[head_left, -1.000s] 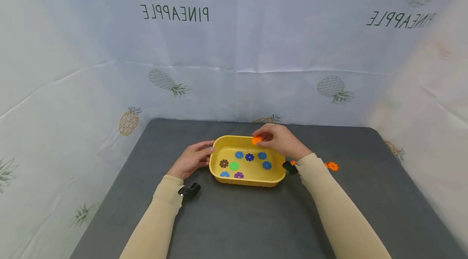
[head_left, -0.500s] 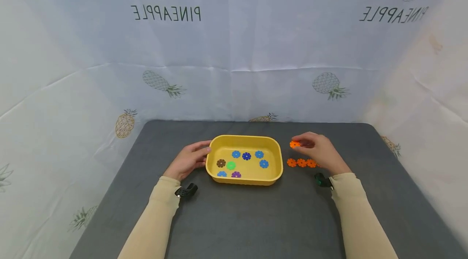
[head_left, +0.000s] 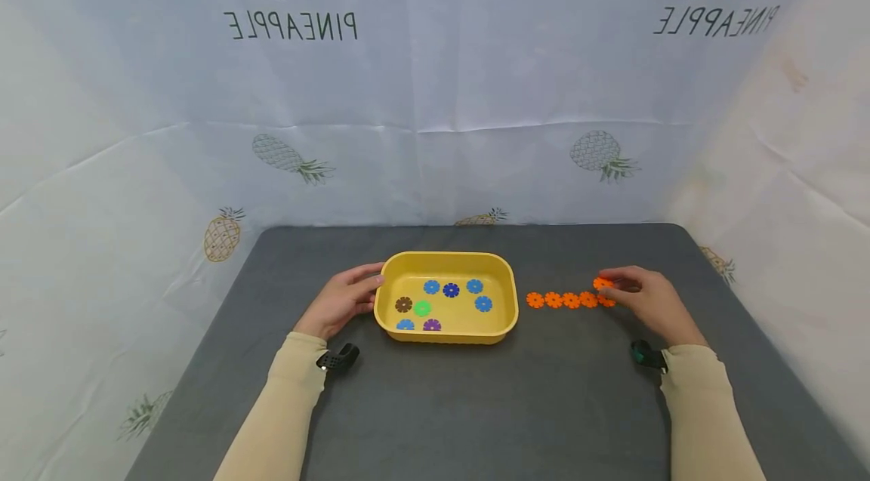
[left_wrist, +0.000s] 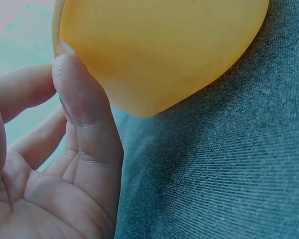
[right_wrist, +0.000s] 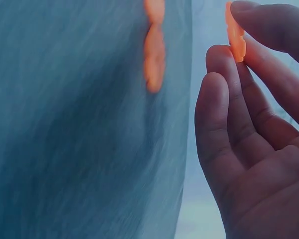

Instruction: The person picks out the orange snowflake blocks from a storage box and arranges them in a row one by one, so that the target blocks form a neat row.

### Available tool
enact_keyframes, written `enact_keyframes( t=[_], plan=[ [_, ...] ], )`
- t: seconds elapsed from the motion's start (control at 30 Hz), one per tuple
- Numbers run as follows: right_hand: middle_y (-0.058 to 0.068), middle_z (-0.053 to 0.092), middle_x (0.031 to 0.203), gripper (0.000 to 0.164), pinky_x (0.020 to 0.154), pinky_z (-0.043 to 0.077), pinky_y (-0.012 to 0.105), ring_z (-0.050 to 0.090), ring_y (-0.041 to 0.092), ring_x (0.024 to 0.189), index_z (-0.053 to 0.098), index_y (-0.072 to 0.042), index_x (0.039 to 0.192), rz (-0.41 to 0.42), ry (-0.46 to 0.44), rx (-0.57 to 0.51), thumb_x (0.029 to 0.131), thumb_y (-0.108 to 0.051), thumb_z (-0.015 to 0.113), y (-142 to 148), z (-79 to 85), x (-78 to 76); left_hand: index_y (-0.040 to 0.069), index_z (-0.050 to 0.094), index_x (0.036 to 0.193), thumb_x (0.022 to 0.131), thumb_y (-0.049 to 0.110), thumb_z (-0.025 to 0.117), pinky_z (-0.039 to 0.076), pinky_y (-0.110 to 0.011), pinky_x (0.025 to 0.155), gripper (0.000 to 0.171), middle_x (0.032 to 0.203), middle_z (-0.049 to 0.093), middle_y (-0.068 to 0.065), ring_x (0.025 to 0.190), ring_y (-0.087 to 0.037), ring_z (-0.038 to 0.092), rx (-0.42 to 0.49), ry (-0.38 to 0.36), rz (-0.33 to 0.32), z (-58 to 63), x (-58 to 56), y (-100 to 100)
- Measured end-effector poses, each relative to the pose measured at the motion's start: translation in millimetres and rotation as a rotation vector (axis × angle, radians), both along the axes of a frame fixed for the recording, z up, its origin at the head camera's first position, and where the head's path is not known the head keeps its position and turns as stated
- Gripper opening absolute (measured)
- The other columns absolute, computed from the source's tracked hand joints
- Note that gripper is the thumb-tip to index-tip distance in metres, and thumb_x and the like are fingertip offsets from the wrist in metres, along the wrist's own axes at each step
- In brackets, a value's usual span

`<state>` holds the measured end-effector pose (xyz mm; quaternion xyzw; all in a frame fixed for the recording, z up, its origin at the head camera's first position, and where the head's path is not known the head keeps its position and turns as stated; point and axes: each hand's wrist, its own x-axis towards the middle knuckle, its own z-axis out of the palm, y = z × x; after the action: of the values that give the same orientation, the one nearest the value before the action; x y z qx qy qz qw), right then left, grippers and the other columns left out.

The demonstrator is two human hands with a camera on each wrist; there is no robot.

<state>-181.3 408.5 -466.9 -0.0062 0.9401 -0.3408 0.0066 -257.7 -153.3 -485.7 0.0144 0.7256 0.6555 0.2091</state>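
Observation:
At the left end of a yellow plastic tub (head_left: 448, 336), my left hand (head_left: 343, 301) grips the rim, thumb and index finger meeting at its edge in the left wrist view. Over at the right, my right hand (head_left: 649, 302) pinches an orange flower-shaped disc (head_left: 603, 283) between thumb and fingers. That disc (right_wrist: 235, 34) is raised off the table in the right wrist view. Below it, several matching orange discs (head_left: 553, 300) lie in a row to the right of the tub; the fingers partly cover the row's right end.
Inside the tub lie several loose discs: blue ones (head_left: 483, 303), a brown one (head_left: 404, 304), a green one (head_left: 422, 308) and a purple one (head_left: 431, 325). The dark grey table (head_left: 476, 405) ends at a white pineapple-print cloth (head_left: 381, 164) behind.
My right hand has carried the orange disc from over the tub rightward to the right end of the row. The left hand stays at the tub; the head view has shifted slightly.

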Motion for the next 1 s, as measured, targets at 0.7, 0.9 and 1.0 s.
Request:
enact_keyframes(
  t=[0.7,0.9,1.0],
  plan=[
    [0.031,0.066,0.134,0.046,0.093,0.055,0.066,0.063,0.048,0.116,0.069,-0.002,0.14,-0.063,-0.073,0.147,0.103,-0.029,0.076,22.5,-8.7,5.2,0.018,0.055,0.159,0.104,0.039,0.075,0.062,-0.026,0.082,0.062,0.126,0.071,-0.011,0.087,-0.014,0.068,0.0,-0.012,0.001,1.7,4.4,-6.4],
    [0.031,0.066,0.133,0.044,0.093,0.055,0.066,0.064,0.048,0.115,0.07,-0.001,0.138,-0.063,-0.076,0.16,0.102,-0.024,0.077,20.6,-7.2,2.7,0.017,0.056,0.158,0.103,0.039,0.075,0.062,-0.025,0.081,0.062,0.123,0.071,-0.009,0.086,-0.014,0.067,-0.004,-0.012,0.01,2.6,4.5,-7.7],
    [0.032,0.066,0.132,0.043,0.092,0.056,0.065,0.064,0.048,0.114,0.07,0.0,0.138,-0.067,-0.078,0.157,0.102,-0.022,0.077,19.9,-7.1,2.5,0.017,0.056,0.158,0.104,0.038,0.074,0.062,-0.025,0.081,0.061,0.122,0.071,-0.008,0.086,-0.014,0.067,-0.006,-0.011,0.011,3.1,3.9,-6.9]
  ],
)
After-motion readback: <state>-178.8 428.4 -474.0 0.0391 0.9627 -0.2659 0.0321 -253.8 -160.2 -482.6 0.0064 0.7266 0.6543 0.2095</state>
